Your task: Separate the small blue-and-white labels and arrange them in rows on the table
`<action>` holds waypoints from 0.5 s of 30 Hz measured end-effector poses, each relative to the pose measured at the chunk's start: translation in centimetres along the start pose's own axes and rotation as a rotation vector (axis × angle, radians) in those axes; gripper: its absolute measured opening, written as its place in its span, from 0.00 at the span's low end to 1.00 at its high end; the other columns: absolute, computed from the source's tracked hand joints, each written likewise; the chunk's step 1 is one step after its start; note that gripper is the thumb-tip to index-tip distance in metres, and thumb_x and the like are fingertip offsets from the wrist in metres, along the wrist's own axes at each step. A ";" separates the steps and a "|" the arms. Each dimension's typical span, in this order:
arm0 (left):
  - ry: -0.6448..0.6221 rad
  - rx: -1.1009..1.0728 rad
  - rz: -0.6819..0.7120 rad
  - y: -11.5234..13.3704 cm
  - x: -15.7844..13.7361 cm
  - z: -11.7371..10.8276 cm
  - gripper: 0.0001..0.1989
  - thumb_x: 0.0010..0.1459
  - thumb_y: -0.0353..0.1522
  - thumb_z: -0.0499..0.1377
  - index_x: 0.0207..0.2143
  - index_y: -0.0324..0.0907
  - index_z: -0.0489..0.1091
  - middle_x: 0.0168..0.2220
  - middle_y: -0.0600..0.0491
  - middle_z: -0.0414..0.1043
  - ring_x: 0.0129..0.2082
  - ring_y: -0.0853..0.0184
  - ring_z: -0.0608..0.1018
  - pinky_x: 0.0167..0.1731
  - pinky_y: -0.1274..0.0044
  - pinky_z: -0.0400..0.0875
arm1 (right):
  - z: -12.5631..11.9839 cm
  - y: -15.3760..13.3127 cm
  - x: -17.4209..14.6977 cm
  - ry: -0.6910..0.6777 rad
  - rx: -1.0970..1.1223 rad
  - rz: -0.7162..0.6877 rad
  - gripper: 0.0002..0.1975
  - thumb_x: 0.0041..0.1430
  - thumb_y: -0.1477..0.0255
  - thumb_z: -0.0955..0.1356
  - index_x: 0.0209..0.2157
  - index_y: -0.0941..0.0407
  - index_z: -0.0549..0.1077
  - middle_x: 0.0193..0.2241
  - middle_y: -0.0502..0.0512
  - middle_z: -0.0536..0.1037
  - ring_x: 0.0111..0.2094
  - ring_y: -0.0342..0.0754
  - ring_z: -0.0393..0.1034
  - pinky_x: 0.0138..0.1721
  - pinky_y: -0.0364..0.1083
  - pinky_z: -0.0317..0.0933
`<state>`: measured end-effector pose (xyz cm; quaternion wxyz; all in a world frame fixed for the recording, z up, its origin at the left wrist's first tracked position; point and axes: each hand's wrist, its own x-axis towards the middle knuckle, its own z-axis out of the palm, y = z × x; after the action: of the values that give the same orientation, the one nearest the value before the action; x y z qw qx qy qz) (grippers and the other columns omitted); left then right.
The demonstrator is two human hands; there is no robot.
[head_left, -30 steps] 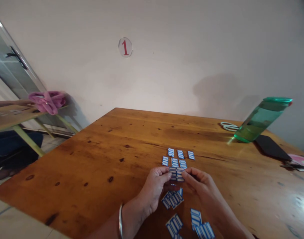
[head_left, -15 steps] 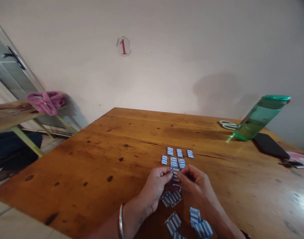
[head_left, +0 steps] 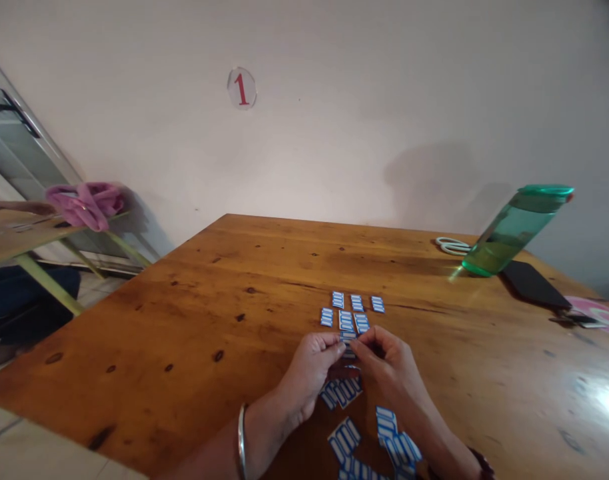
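Note:
Between my two hands is a small blue-and-white striped card (head_left: pixel 348 339). My left hand (head_left: pixel 307 370) pinches its left side with thumb and fingers. My right hand (head_left: pixel 392 367) closes on its right side, with the fingertips of both hands nearly meeting. Just beyond them, several similar cards (head_left: pixel 345 320) lie in two rough rows. Under and nearer than the hands are loose overlapping cards, with one cluster (head_left: pixel 343 439) at the left and another (head_left: pixel 398 445) by my right forearm. What is printed on the cards is too small to read.
A green bottle (head_left: pixel 517 230) stands at the right beside a black flat case (head_left: pixel 532 287) and a white looped cord (head_left: pixel 452 247). Keys (head_left: pixel 574 319) lie near a pink round item (head_left: pixel 597 312). At the far left, another person's arm (head_left: pixel 19 208) rests on a second table by a pink cloth (head_left: pixel 87 203).
The view has shifted slightly. My right fingers have moved a little inward along the card, closer to my left fingertips. Both hands keep their grip, and the cards on the table look unmoved.

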<state>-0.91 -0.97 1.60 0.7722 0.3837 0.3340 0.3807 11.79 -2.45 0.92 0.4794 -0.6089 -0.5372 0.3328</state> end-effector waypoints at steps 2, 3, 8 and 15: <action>-0.008 0.007 0.010 0.0 0.0 0.0 0.14 0.43 0.37 0.64 0.30 0.35 0.74 0.28 0.47 0.75 0.30 0.64 0.75 0.33 0.74 0.67 | 0.0 0.0 -0.1 0.009 -0.022 -0.006 0.12 0.47 0.65 0.65 0.18 0.57 0.65 0.14 0.46 0.64 0.19 0.42 0.56 0.21 0.41 0.52; -0.013 0.010 0.014 0.0 0.0 0.0 0.14 0.44 0.37 0.64 0.30 0.35 0.75 0.28 0.47 0.75 0.30 0.64 0.75 0.32 0.75 0.67 | 0.0 0.0 -0.1 0.016 -0.039 -0.011 0.12 0.47 0.65 0.65 0.18 0.57 0.65 0.14 0.46 0.63 0.19 0.42 0.56 0.20 0.41 0.52; -0.038 0.012 0.010 -0.1 0.0 -0.1 0.13 0.45 0.35 0.63 0.32 0.35 0.75 0.29 0.47 0.76 0.29 0.65 0.75 0.32 0.75 0.67 | 0.2 -0.1 -0.3 0.041 -0.141 -0.032 0.12 0.47 0.64 0.65 0.17 0.56 0.65 0.14 0.47 0.65 0.18 0.42 0.57 0.20 0.41 0.52; 0.038 0.001 -0.002 0.3 0.1 -0.3 0.12 0.43 0.33 0.64 0.31 0.34 0.74 0.30 0.46 0.76 0.29 0.65 0.76 0.29 0.77 0.68 | -0.8 -0.7 -0.2 -0.051 -0.084 -0.089 0.09 0.49 0.66 0.64 0.21 0.57 0.67 0.18 0.49 0.69 0.21 0.43 0.61 0.22 0.41 0.55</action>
<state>-1.20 -0.68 1.67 0.7659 0.3765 0.3490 0.3872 12.27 -2.88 1.79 0.4539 -0.5954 -0.5891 0.3039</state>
